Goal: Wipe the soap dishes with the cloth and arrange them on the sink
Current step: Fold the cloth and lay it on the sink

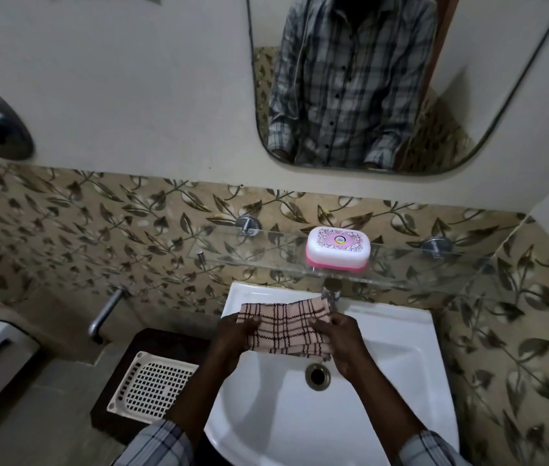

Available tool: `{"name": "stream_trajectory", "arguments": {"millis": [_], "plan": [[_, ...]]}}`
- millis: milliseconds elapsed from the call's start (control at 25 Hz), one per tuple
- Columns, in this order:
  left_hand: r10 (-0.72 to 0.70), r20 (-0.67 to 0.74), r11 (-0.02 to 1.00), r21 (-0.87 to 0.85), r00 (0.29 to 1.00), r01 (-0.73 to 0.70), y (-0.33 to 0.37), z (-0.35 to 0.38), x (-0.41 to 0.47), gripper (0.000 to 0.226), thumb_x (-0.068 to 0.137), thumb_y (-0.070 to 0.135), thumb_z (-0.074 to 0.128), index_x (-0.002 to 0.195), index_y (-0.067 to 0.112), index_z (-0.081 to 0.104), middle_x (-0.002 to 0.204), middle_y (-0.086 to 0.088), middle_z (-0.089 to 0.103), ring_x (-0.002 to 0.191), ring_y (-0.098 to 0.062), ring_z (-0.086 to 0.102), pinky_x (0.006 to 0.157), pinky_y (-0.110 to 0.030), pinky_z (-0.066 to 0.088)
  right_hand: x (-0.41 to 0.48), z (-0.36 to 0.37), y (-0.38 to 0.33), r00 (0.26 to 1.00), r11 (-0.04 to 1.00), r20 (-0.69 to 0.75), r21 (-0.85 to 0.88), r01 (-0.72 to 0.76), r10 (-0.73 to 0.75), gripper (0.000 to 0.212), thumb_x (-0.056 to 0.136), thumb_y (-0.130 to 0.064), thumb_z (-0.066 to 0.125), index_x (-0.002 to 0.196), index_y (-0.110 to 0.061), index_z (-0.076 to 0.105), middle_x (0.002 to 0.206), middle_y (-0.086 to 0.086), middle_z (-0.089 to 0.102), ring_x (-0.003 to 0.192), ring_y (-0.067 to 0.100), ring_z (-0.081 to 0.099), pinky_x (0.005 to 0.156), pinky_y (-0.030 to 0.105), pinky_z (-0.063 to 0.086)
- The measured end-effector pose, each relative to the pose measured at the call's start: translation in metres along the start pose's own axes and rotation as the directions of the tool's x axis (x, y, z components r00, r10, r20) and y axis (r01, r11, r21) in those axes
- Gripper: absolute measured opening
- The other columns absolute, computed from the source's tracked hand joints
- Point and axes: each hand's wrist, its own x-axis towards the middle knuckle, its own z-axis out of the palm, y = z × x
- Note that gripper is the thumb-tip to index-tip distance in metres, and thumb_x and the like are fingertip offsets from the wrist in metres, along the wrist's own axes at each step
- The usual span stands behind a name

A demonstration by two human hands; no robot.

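Observation:
A pink checked cloth (pixel 286 326) is stretched over the back of the white sink (pixel 397 358). My left hand (pixel 232 341) grips its left edge and my right hand (pixel 343 344) grips its right edge. A closed soap dish (pixel 338 251), white lid with a pink base, stands on the glass shelf (pixel 410 264) above the sink, apart from both hands. No other soap dish is in view.
A tap (pixel 330 292) rises behind the cloth. The drain (pixel 317 376) sits mid-basin. A white perforated tray (pixel 152 386) lies on a dark stand left of the sink. A mirror (pixel 468 79) hangs above, and a metal pipe (pixel 105 312) juts from the wall at left.

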Motion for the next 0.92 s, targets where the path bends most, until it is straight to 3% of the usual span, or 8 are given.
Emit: {"name": "stream_trajectory", "arguments": {"millis": [80,280,440,560,640,720,840,920], "plan": [[0.013,0.023,1.000,-0.009,1.000,-0.012,0.001,-0.011,-0.004,0.025,0.092,0.004,0.062,0.114,-0.008,0.067,0.111,-0.032,0.071,0.101,-0.046,0.069,0.092,-0.060,0.054,-0.002,-0.006,0.003,1.000,1.000,0.003,0.023,-0.005,0.005,0.016,0.087,0.000,0.069,0.103,0.005,0.070,0.090,0.022,0.076,0.065,0.028,0.073,0.052,0.034,0.059],[0.058,-0.065,0.998,0.016,0.996,-0.057,-0.002,-0.019,-0.006,0.018,0.091,0.004,0.064,0.107,0.000,0.071,0.100,-0.026,0.073,0.086,-0.035,0.067,0.082,-0.049,0.056,-0.003,-0.003,0.017,0.998,0.998,-0.005,0.029,-0.063,0.063,0.013,0.095,-0.011,0.064,0.105,-0.004,0.069,0.089,0.018,0.074,0.068,0.030,0.072,0.053,0.043,0.062],[0.082,-0.056,0.996,0.047,0.995,-0.080,-0.006,-0.022,0.002,0.019,0.094,0.002,0.059,0.103,0.010,0.072,0.090,-0.013,0.076,0.075,-0.026,0.071,0.071,-0.041,0.058,-0.008,-0.006,0.017,0.992,0.984,0.009,0.125,-0.127,0.127,0.013,0.092,-0.001,0.063,0.104,-0.002,0.069,0.088,0.019,0.073,0.069,0.029,0.070,0.060,0.042,0.061],[-0.006,0.002,0.997,0.073,1.000,0.006,-0.013,-0.027,0.007,0.021,0.099,0.003,0.052,0.108,0.007,0.070,0.097,-0.019,0.075,0.081,-0.031,0.070,0.073,-0.046,0.059,-0.015,-0.012,0.014,0.981,0.977,-0.011,0.098,-0.191,0.193,0.012,0.087,0.008,0.060,0.093,0.001,0.068,0.068,0.016,0.072,0.055,0.028,0.067,0.049,0.037,0.057],[-0.031,0.009,0.995,0.094,0.999,0.030,-0.015,-0.032,0.012,0.020,0.099,0.006,0.053,0.110,0.004,0.069,0.091,-0.016,0.075,0.071,-0.026,0.069,0.065,-0.038,0.057,-0.017,-0.008,0.016,0.980,0.979,-0.053,0.087,-0.186,0.191,0.014,0.086,0.012,0.058,0.085,0.000,0.066,0.061,0.014,0.071,0.047,0.026,0.066,0.043,0.036,0.057],[-0.008,-0.021,0.994,0.108,1.000,0.010,-0.010,-0.047,0.017,0.018,0.097,0.006,0.056,0.109,0.003,0.070,0.080,-0.008,0.075,0.059,-0.018,0.066,0.056,-0.028,0.053,-0.015,0.010,0.018,0.979,0.977,-0.067,0.105,-0.186,0.194,0.011,0.087,0.010,0.059,0.084,0.001,0.065,0.060,0.015,0.071,0.046,0.026,0.066,0.043,0.037,0.058],[0.039,-0.096,0.996,0.082,0.995,-0.031,0.005,-0.098,0.031,0.020,0.095,-0.003,0.056,0.110,-0.006,0.068,0.074,-0.007,0.076,0.058,-0.015,0.069,0.057,-0.027,0.057,-0.004,0.065,0.028,0.982,0.981,-0.055,0.073,-0.178,0.183,0.007,0.090,0.002,0.061,0.093,0.002,0.067,0.076,0.018,0.073,0.058,0.028,0.069,0.054,0.038,0.059],[0.059,-0.178,0.994,0.097,0.982,-0.042,0.012,-0.146,0.040,0.022,0.093,-0.007,0.056,0.112,-0.010,0.066,0.064,0.002,0.075,0.055,-0.010,0.068,0.057,-0.025,0.057,0.008,0.114,0.043,0.988,0.989,-0.040,0.014,-0.147,0.148,0.013,0.091,0.003,0.058,0.082,-0.002,0.066,0.072,0.016,0.072,0.051,0.025,0.068,0.045,0.033,0.056]]}}
